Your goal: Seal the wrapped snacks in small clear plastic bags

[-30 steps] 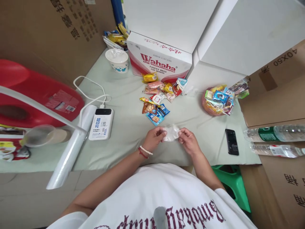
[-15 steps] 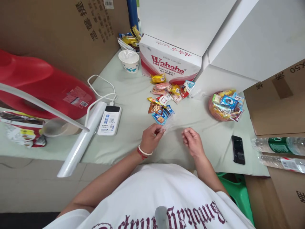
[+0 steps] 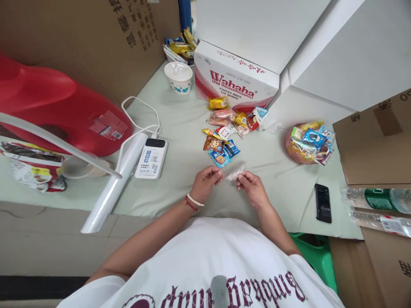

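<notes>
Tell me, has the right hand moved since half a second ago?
Yes. The right hand has moved inward, toward the left hand; both now pinch the clear wrapper just below the snack pile.

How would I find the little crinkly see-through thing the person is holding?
Start at the big red-and-white Wahaha box and come down past the pile of colourful snack packets. Just below it, the left hand and right hand pinch a small clear plastic bag between them. Unlike the bright packets, it is colourless.
</notes>
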Demonstrator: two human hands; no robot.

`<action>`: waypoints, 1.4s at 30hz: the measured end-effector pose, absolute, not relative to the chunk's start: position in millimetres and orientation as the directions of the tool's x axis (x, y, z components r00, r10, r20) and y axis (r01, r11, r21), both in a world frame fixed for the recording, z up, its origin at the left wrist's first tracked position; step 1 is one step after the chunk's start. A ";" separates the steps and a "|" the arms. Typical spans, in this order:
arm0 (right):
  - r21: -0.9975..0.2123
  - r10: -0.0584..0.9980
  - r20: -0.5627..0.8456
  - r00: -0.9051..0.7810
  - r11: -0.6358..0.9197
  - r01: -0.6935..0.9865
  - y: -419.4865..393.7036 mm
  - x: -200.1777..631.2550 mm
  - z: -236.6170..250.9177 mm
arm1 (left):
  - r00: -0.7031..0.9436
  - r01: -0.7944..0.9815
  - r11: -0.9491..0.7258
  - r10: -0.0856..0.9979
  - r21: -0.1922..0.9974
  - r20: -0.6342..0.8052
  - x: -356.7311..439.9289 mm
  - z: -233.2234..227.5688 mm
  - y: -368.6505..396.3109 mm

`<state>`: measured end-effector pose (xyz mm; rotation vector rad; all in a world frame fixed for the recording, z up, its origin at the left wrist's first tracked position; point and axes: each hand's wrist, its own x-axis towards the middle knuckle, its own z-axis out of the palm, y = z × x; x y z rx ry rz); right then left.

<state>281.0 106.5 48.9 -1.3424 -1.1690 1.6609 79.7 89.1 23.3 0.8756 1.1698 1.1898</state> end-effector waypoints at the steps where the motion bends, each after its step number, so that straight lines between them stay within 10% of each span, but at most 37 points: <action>1: -0.937 0.914 -0.346 -0.211 -0.348 0.030 105.1 284.2 47.0 | -0.044 -0.257 0.222 0.970 0.940 -0.241 77.6 22.7 89.8; 12: -0.827 0.893 0.000 -0.450 0.253 0.501 91.0 280.0 63.6 | 0.087 0.128 0.082 0.992 0.988 -0.093 98.7 43.9 104.5; 27: -0.896 0.891 -0.440 -0.113 -0.443 0.000 111.2 298.3 63.4 | 0.154 -0.196 0.220 0.969 0.956 -0.191 59.7 38.3 110.0; 31: -0.841 0.814 -0.541 -0.212 -0.531 0.108 108.4 311.6 73.0 | 0.331 0.162 0.150 0.923 0.975 -0.197 18.4 50.8 136.5; 37: -0.816 0.799 -0.570 -0.192 -0.577 0.026 93.4 304.7 63.4 | -0.177 0.591 -0.118 0.946 0.798 0.271 10.5 85.3 139.4; 42: -0.855 0.846 -0.511 -0.155 -0.519 -0.018 75.4 289.4 51.3 | 0.127 0.294 0.130 0.976 0.947 -0.174 75.0 57.3 87.4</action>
